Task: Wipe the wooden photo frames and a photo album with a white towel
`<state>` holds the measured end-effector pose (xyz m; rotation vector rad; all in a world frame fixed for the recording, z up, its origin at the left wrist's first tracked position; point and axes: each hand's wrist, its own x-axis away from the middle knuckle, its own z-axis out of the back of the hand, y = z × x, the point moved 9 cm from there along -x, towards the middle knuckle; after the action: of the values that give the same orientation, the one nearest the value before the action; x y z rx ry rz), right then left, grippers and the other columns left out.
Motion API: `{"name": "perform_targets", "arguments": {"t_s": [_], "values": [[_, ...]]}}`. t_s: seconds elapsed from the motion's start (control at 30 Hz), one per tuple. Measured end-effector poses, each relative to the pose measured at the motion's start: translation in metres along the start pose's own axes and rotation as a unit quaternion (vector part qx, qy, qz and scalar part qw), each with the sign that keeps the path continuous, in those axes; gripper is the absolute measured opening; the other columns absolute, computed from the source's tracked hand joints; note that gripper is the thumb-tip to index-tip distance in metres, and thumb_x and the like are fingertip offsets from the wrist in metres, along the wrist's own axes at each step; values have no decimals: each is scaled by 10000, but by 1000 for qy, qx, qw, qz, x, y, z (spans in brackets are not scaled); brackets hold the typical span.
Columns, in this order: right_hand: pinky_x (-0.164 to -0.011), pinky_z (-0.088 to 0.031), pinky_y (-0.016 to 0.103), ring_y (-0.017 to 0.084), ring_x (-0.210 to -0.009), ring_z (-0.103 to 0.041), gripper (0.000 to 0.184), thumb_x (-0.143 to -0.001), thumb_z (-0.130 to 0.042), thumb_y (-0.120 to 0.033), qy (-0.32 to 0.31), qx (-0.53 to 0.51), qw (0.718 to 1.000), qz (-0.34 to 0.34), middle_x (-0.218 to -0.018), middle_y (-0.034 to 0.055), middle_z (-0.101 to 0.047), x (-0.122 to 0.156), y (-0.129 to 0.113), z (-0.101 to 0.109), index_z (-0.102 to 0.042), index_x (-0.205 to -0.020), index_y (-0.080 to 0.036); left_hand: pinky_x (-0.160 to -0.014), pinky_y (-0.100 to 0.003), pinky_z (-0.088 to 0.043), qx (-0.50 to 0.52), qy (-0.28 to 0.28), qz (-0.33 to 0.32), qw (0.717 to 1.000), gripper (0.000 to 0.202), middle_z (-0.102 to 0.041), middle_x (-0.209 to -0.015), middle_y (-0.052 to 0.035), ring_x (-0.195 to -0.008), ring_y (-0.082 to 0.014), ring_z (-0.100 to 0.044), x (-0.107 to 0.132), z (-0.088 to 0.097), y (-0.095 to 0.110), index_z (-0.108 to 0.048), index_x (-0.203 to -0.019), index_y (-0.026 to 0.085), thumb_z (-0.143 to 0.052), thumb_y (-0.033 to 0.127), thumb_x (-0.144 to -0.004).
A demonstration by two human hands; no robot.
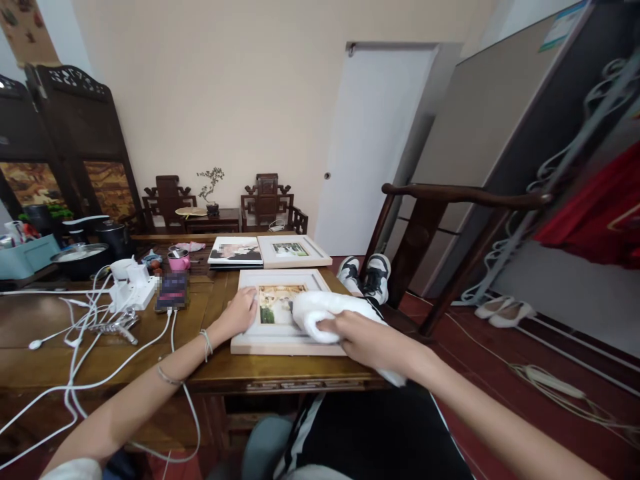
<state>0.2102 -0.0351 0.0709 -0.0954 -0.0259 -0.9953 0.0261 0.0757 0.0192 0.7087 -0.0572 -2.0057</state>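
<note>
A white-edged picture frame [250,339] lies face up near the table's front edge, with a coloured picture [275,313] inside. My left hand [241,311] grips the left side of this frame, its fingers bent over the border. In my right hand [353,337] is a bunched white cloth [320,308], pressed over the right part of the picture. The cloth hides that side of the picture and hangs down past the table edge. Just behind lie another white picture frame [313,250] and a flat stack topped by a photo print [235,251].
On the left of the table, white cables run from a power strip [133,290] to a phone [171,292]. A pink cup [179,260] and a black pan [83,260] stand behind. At right are a wooden chair [425,220] and outstretched feet in sneakers [377,275].
</note>
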Motion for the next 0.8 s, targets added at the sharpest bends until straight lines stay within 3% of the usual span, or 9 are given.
{"name": "perform_targets", "arguments": {"t_s": [0.17, 0.23, 0.3, 0.4, 0.6, 0.7, 0.8], "values": [[-1026, -274, 392, 275, -1288, -412, 599, -684, -400, 17, 102, 25, 994, -42, -1192, 154, -634, -85, 59, -6, -611, -1225, -133, -1016, -422, -441, 4, -19, -18, 1000, 288, -571, -1249, -161, -1209, -250, -510, 0, 1, 6, -563, -1119, 137, -388, 192, -898], [-1050, -236, 419, 271, -1308, -392, 629, -682, -387, 25, 126, 40, 989, -70, -1253, 153, -601, -107, 80, -7, -589, -1257, -131, -1018, -428, -440, 4, -18, -11, 1000, 296, -564, -1259, -164, -1216, -253, -504, 1, 1, 4, -555, -1136, 135, -394, 195, -896], [-1045, -237, 430, 272, -1275, -432, 636, -678, -381, 28, 131, 54, 987, -75, -1251, 155, -598, -112, 86, -9, -589, -1256, -136, -1023, -436, -436, 4, -16, -6, 1000, 310, -554, -1274, -167, -1225, -257, -498, 1, 1, 3, -542, -1161, 130, -397, 204, -897], [-1027, -256, 443, 284, -1183, -512, 586, -669, -389, 23, 106, 73, 991, -43, -1163, 179, -629, -92, 65, -13, -641, -1174, -135, -1031, -436, -430, 7, -15, -7, 1000, 310, -552, -1284, -160, -1227, -252, -498, 1, 0, 3, -536, -1168, 138, -395, 215, -904], [-907, -396, 327, 239, -1034, -581, 538, -670, -385, 28, 11, 25, 999, 40, -1035, 122, -644, -4, -1, -10, -664, -1077, -186, -1034, -424, -430, 5, -11, -7, 1000, 280, -549, -1275, -155, -1229, -248, -493, 4, 2, 6, -543, -1127, 149, -391, 196, -896], [-896, -421, 303, 227, -1105, -553, 504, -678, -393, 18, 31, -3, 997, 67, -1121, 117, -619, 12, -3, 2, -658, -1046, -201, -1043, -422, -422, 3, -16, -9, 1000, 296, -536, -1280, -164, -1233, -247, -488, 5, 1, 7, -531, -1149, 140, -380, 202, -901], [-1032, -337, 380, 264, -1317, -374, 512, -661, -408, 22, 94, 30, 992, 75, -1412, 134, -439, -11, 16, 14, -648, -1066, -180, -1049, -443, -409, -1, -21, -5, 1000, 319, -529, -1291, -168, -1245, -250, -475, 4, -1, 5, -518, -1179, 137, -378, 193, -897]]}}
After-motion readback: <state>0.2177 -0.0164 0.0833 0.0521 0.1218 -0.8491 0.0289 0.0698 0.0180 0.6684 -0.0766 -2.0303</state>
